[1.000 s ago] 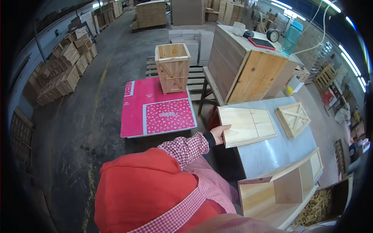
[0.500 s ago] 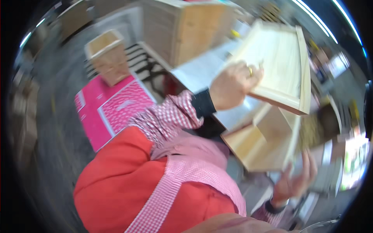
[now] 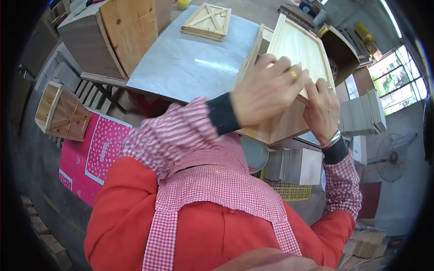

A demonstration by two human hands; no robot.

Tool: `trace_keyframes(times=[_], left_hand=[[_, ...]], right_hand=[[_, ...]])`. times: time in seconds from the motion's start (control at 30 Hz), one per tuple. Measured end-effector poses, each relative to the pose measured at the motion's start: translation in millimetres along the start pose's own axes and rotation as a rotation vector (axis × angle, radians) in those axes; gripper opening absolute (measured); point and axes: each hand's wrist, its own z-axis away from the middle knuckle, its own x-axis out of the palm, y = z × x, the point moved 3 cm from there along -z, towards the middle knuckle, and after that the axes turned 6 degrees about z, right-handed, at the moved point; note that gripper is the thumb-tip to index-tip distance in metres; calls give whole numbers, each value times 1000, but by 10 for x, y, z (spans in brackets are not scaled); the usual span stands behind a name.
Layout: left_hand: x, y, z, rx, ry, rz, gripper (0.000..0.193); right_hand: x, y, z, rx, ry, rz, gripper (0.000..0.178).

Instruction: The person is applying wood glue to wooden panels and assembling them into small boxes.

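Pale wooden panel (image 3: 299, 40), raised-rimmed, near end in the grip of the right hand (image 3: 323, 110); left hand (image 3: 264, 92) curled, grip unclear.

A woodworking workshop, by the look of it. Bare timber is all about: a crate (image 3: 68, 110) at left, a big box (image 3: 133, 34) far left, braced panels (image 3: 208, 21) on the far part of the surface (image 3: 181, 63), and a framed panel (image 3: 298, 43) at right. Stacked sheets (image 3: 361, 115) stand at right, with a plastic basket (image 3: 296, 192) nearer, a caged fan (image 3: 393, 157) and a barred window (image 3: 400, 79).
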Motion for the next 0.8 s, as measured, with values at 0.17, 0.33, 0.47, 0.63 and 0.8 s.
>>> trace_keyframes(times=[0.17,0.33,0.47,0.63,0.8], left_hand=[[-73,-532,843,-428,1,616,67],[270,-573,1168,-844,-112,1216,66],[302,-535,1112,-819,-104,1235,60],[336,-506,1133,-780,-130,1241,54],[373,-501,1119,-739,-73,1259,47]], right_hand=[[196,-9,229,15,-92,-14,46],[208,-68,163,-31,-127,-65,49],[240,-135,122,-46,-144,-79,50],[267,-157,172,-42,-149,-94,49],[252,-162,161,-43,-151,-102,49]])
